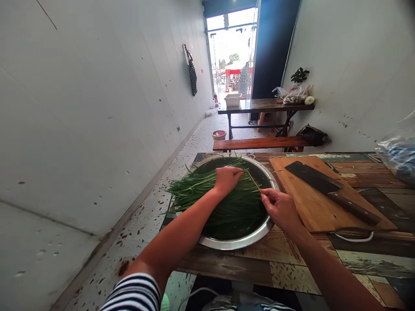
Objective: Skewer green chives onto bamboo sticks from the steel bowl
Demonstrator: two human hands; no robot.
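Observation:
A wide metal basin full of long green chives stands on the table in front of me. Over the chives, my left hand is closed in a pinch, seemingly on a few chive ends by the skewer's tip. At the basin's right rim, my right hand grips a thin wooden skewer between thumb and fingers. The skewer slants up and left toward my left fingertips. Exactly what lies between the left fingers is partly hidden. More thin skewers lie on the table beneath my right forearm.
Right of the basin, a cleaver rests on a wooden cutting board. A plastic bag sits at the far right. Beyond are a bench and another table with a white tub and bagged goods.

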